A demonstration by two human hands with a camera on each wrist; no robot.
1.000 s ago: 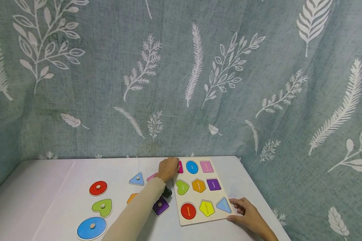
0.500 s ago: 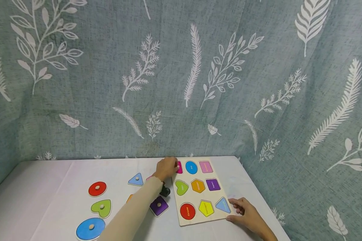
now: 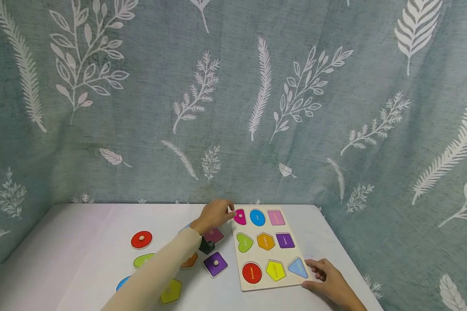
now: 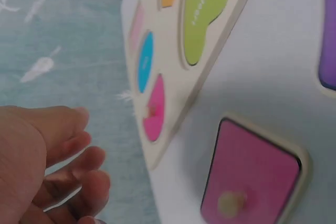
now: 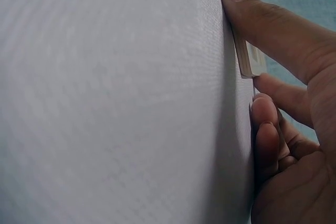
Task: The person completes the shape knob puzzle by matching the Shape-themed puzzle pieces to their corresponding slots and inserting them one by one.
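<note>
A wooden shape puzzle board (image 3: 253,255) lies on the white table, with coloured, labelled shapes in three rows. In its far left slot sits a magenta knobbed puzzle piece (image 3: 239,220), also seen as the magenta piece (image 4: 155,126) in the left wrist view. My left hand (image 3: 215,215) hovers just left of that piece, fingers loosely bent and holding nothing; the left wrist view shows the hand (image 4: 58,156) apart from the board. At the near right corner, my right hand (image 3: 328,280) pinches the board's edge (image 5: 242,56) between thumb and index finger.
Left of the board lie loose knobbed pieces: a purple square (image 3: 215,268), a pink piece (image 3: 214,235), an orange one (image 3: 190,261), a yellow pentagon (image 3: 173,292), a red circle (image 3: 142,244). The left sleeve (image 3: 159,276) partly covers green and blue pieces. A leaf-patterned curtain (image 3: 233,129) hangs behind.
My left hand has let go of the magenta piece's knob and drawn slightly left, leaving the piece in the board. My right hand keeps its place at the corner. The head view has shifted.
</note>
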